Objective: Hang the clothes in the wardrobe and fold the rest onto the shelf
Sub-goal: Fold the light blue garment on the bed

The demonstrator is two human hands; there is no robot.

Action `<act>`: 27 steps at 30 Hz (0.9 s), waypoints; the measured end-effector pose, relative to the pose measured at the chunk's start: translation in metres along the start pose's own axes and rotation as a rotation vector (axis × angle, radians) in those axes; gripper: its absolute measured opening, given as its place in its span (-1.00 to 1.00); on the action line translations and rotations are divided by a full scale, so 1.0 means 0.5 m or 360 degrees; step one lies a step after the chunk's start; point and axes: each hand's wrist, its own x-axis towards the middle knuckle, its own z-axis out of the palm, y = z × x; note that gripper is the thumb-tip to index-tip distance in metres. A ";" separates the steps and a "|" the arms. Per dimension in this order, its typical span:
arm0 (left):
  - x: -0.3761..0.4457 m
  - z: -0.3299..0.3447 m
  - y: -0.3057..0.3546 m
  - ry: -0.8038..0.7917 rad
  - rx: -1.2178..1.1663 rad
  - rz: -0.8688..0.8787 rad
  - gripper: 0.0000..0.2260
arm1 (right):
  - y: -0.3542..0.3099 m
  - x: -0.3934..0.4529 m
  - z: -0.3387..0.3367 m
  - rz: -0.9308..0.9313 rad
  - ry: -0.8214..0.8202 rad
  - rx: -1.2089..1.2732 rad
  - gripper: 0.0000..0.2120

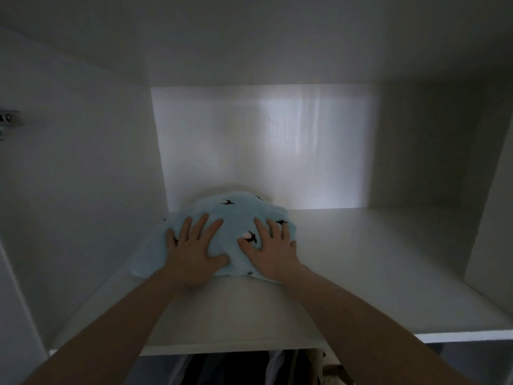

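A folded light-blue garment (233,212) with small black bird prints lies on the white wardrobe shelf (361,273), towards its left side. My left hand (193,250) presses flat on the garment's left part, fingers spread and straight. On the right part my right hand (270,247) rests the same way, fingers spread. Both forearms reach in from the lower edge of the view.
White side walls (83,176) and a back panel (263,148) close the shelf compartment in. A metal hinge (8,119) sits on the left wall. Below the shelf's front edge, dark and pale hanging clothes (244,368) show.
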 end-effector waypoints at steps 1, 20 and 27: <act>0.010 0.007 -0.012 0.0001 -0.0020 -0.0005 -0.08 | -0.002 0.010 0.012 -0.0009 0.0025 -0.0010 -0.20; 0.188 0.128 -0.141 0.0278 -0.0049 -0.0075 -0.13 | -0.002 0.253 0.148 -0.0118 0.0065 0.0028 -0.19; 0.222 0.149 -0.157 0.0308 -0.0056 -0.0059 -0.18 | 0.007 0.295 0.167 -0.0148 0.0118 -0.0034 -0.21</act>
